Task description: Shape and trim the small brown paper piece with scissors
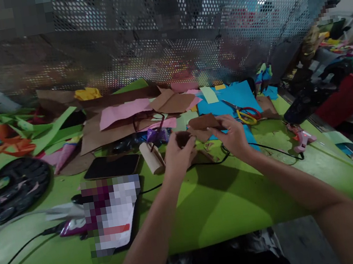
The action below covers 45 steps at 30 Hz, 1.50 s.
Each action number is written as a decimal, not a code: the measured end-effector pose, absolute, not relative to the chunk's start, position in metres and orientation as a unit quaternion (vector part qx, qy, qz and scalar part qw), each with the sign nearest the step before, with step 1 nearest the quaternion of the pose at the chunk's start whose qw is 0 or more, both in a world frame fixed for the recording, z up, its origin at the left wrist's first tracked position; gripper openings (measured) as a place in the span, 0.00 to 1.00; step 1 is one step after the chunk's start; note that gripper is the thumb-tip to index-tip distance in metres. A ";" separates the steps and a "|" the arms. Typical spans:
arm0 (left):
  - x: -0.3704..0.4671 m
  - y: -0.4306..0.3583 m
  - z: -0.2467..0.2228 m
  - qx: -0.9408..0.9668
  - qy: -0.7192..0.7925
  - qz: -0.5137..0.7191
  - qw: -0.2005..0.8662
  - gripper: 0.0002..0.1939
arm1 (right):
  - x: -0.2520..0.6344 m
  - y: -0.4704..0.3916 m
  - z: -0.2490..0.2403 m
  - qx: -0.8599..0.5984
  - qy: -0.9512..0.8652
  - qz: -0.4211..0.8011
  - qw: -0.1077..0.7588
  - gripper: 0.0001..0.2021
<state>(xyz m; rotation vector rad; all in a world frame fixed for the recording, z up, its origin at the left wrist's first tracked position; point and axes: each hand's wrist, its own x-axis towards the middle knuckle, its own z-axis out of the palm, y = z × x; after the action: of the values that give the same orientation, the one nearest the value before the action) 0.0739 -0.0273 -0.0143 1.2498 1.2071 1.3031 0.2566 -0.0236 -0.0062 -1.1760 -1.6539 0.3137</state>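
Observation:
A small brown sheet [203, 123], curled along its top, is between my two hands over the middle of the green table. My right hand [231, 134] pinches its right part between thumb and fingers. At its lower left, my left hand [179, 151] has its fingers closed on a brown piece at the edge. Just left of my left hand stands a pale wooden roll [152, 158], tilted. Scissors with yellow and red handles [247, 114] lie on blue sheets [231, 96] beyond my right hand.
A pink glue gun [303, 138] lies at the right, its black cable running behind my hands. A phone [111, 166], a tablet [126, 220], a purple tool [74, 227] and a black round tray [11, 189] are on the left. A perforated metal panel [147, 34] rises behind.

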 end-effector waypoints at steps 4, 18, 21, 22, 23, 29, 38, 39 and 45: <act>0.082 -0.034 -0.019 0.402 0.371 0.503 0.669 0.23 | 0.255 -0.032 -0.010 -0.434 -0.796 -0.035 0.420 0.09; 0.077 -0.031 -0.011 0.234 0.397 0.529 0.713 0.19 | 0.258 -0.036 -0.010 -0.421 -0.828 -0.049 0.367 0.21; 0.075 -0.030 -0.011 0.261 0.388 0.510 0.722 0.19 | 0.260 -0.035 -0.008 -0.400 -0.829 -0.040 0.389 0.18; 0.074 -0.030 -0.011 0.268 0.382 0.502 0.728 0.19 | 0.260 -0.034 -0.007 -0.397 -0.828 -0.036 0.394 0.18; 0.074 -0.030 -0.010 0.273 0.379 0.497 0.731 0.18 | 0.261 -0.034 -0.007 -0.397 -0.826 -0.033 0.398 0.18; 0.073 -0.030 -0.009 0.274 0.366 0.502 0.734 0.18 | 0.264 -0.032 -0.007 -0.384 -0.820 -0.038 0.422 0.17; 0.074 -0.029 -0.009 0.284 0.374 0.507 0.722 0.18 | 0.267 -0.032 -0.004 -0.405 -0.820 -0.002 0.405 0.14; 0.074 -0.029 -0.010 0.288 0.375 0.513 0.716 0.18 | 0.267 -0.032 -0.003 -0.406 -0.823 0.000 0.398 0.14; 0.070 -0.025 -0.014 0.349 0.369 0.500 0.702 0.17 | 0.269 -0.030 0.000 -0.393 -0.832 -0.012 0.391 0.11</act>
<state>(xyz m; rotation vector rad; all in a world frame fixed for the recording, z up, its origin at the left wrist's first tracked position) 0.0697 -0.0254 -0.0141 0.7758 0.8208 1.1128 0.2686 -0.0297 -0.0001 -0.9979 -2.1138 -0.0313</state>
